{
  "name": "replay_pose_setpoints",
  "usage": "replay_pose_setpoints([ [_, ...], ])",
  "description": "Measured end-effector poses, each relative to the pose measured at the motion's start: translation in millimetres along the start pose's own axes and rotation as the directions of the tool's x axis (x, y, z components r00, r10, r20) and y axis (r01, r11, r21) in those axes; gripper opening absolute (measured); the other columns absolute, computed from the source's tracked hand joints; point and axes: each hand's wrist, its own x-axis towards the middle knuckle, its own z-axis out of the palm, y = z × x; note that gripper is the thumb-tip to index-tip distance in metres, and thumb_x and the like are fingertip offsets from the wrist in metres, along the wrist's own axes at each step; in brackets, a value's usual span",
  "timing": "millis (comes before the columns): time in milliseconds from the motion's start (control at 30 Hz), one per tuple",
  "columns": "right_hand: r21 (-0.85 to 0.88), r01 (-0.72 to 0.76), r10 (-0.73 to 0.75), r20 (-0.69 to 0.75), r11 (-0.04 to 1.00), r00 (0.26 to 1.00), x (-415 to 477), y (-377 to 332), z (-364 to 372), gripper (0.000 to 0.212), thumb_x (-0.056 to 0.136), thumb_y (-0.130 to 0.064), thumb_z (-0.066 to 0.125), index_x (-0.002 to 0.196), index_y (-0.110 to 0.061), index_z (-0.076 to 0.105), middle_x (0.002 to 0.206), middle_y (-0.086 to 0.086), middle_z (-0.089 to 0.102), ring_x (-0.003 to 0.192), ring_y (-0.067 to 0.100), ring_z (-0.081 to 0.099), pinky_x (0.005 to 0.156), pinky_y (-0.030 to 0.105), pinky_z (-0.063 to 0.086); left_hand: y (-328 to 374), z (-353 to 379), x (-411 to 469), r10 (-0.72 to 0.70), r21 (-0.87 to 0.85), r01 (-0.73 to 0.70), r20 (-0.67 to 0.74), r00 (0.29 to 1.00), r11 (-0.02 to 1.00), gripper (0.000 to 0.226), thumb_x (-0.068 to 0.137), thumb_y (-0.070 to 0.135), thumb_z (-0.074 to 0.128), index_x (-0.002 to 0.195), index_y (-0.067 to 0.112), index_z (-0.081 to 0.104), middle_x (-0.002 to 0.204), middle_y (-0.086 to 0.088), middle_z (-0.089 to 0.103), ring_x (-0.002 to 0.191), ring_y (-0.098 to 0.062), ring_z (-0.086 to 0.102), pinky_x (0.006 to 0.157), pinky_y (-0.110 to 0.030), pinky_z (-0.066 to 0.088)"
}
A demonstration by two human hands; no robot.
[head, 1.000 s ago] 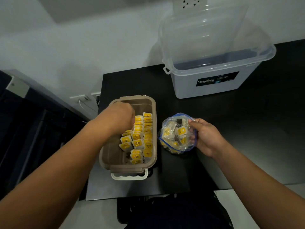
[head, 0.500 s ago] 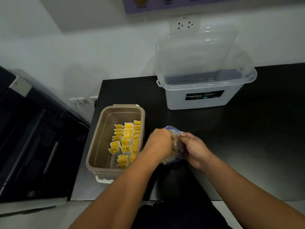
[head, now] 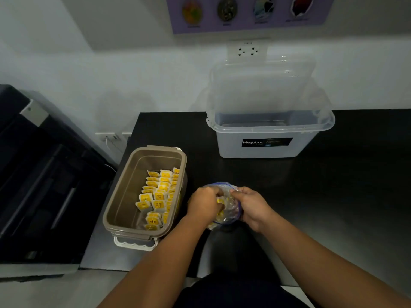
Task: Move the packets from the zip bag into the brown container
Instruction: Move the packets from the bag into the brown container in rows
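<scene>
The brown container (head: 124, 192) stands open on the black table (head: 333, 196), with several yellow-and-white packets (head: 159, 196) lined up along its right side. Just right of it lies the clear zip bag (head: 229, 210) with a blue seal, more yellow packets showing inside. My left hand (head: 203, 204) reaches into the bag's mouth, fingers curled around a yellow packet there. My right hand (head: 253, 206) grips the bag's right edge and holds it open. Most of the bag is hidden behind both hands.
A large clear Megabox tub (head: 266, 138) with its lid leaning against the wall stands at the back of the table. A dark cabinet or appliance (head: 44, 185) sits lower on the left. Wall sockets (head: 246, 51) are behind the tub.
My left hand has left the brown container and moved right into the zip bag. My right hand has kept hold of the bag. The view has tilted upward.
</scene>
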Motion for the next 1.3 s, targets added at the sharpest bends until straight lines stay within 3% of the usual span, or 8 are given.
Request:
replay_pose_setpoints([
  [233, -0.038, 0.000, 0.001, 0.019, 0.999, 1.000, 2, -5, -1, 0.011, 0.104, -0.017, 0.059, 0.111, -0.010, 0.064, 0.087, 0.011, 0.080, 0.080, 0.026, 0.078, 0.070, 0.042, 0.061, -3, 3, 0, -0.048, -0.066, 0.046, -0.032, 0.998, 0.997, 0.008, 0.082, 0.028, 0.079, 0.088, 0.027, 0.074, 0.100, 0.004, 0.070, 0.090, -0.015, 0.067, 0.085, -0.034, 0.058],
  [367, -0.045, 0.003, -0.001, 0.037, 0.999, 0.999, 2, -9, 0, 0.014, 0.105, -0.017, 0.058, 0.114, -0.008, 0.064, 0.088, 0.012, 0.080, 0.080, 0.026, 0.078, 0.072, 0.043, 0.062, -4, -4, -2, -0.016, -0.106, 0.013, -0.028, 0.999, 0.994, 0.006, 0.082, 0.028, 0.079, 0.087, 0.028, 0.075, 0.099, 0.007, 0.071, 0.090, -0.011, 0.067, 0.087, -0.033, 0.057],
  [600, 0.009, 0.023, -0.023, 0.023, 1.000, 0.999, 6, -11, 1, 0.009, 0.106, -0.015, 0.057, 0.102, -0.009, 0.063, 0.078, 0.009, 0.078, 0.071, 0.022, 0.076, 0.065, 0.038, 0.059, -4, -33, -14, 0.031, -0.103, -0.043, -0.113, 0.993, 0.994, 0.002, 0.090, 0.032, 0.069, 0.090, 0.029, 0.070, 0.083, 0.009, 0.071, 0.075, -0.007, 0.067, 0.075, -0.032, 0.060],
  [767, 0.036, 0.038, -0.039, 0.016, 0.999, 0.999, 6, -10, 7, 0.011, 0.106, -0.015, 0.057, 0.097, -0.009, 0.061, 0.085, 0.013, 0.073, 0.074, 0.024, 0.072, 0.064, 0.036, 0.058, -1, -64, -29, 0.021, -0.329, -0.044, -0.073, 0.997, 0.943, 0.015, 0.092, 0.012, 0.070, 0.095, 0.027, 0.066, 0.078, 0.003, 0.070, 0.063, -0.014, 0.072, 0.067, -0.036, 0.064],
  [867, 0.046, 0.032, -0.033, 0.021, 0.998, 0.999, 5, -11, 11, 0.011, 0.106, -0.016, 0.055, 0.100, -0.009, 0.061, 0.094, 0.016, 0.074, 0.082, 0.028, 0.073, 0.068, 0.039, 0.059, -4, -93, -41, 0.091, -0.240, -0.125, -0.148, 0.985, 0.963, 0.021, 0.085, 0.015, 0.078, 0.096, 0.030, 0.068, 0.079, 0.011, 0.067, 0.068, -0.004, 0.065, 0.075, -0.029, 0.058],
  [967, 0.060, 0.011, -0.012, 0.017, 0.998, 1.000, 3, -14, 15, 0.011, 0.107, -0.016, 0.055, 0.107, -0.008, 0.063, 0.107, 0.019, 0.076, 0.094, 0.032, 0.075, 0.076, 0.045, 0.062, -13, -127, -55, 0.100, -0.168, -0.144, -0.246, 0.964, 0.975, 0.015, 0.082, 0.021, 0.080, 0.089, 0.032, 0.072, 0.077, 0.014, 0.068, 0.068, 0.005, 0.061, 0.070, -0.016, 0.049],
  [1067, 0.072, 0.000, -0.001, 0.012, 0.997, 1.000, 2, -15, 17, 0.011, 0.106, -0.016, 0.055, 0.108, -0.009, 0.063, 0.110, 0.021, 0.076, 0.092, 0.032, 0.077, 0.072, 0.047, 0.063, -31, -158, -65, 0.092, -0.099, -0.129, -0.314, 0.945, 0.987, 0.007, 0.083, 0.025, 0.080, 0.086, 0.028, 0.075, 0.076, 0.014, 0.068, 0.071, 0.004, 0.062, 0.067, -0.012, 0.048],
  [1300, 0.099, -0.004, 0.004, -0.006, 0.995, 1.000, 1, -15, 22, 0.013, 0.107, -0.016, 0.054, 0.113, -0.007, 0.063, 0.107, 0.019, 0.076, 0.089, 0.030, 0.077, 0.067, 0.044, 0.062, -91, -188, -56, 0.010, 0.276, 0.016, -0.093, 0.996, 0.961, 0.012, 0.083, 0.022, 0.080, 0.093, 0.028, 0.077, 0.078, 0.014, 0.067, 0.079, -0.004, 0.066, 0.078, -0.026, 0.056],
])
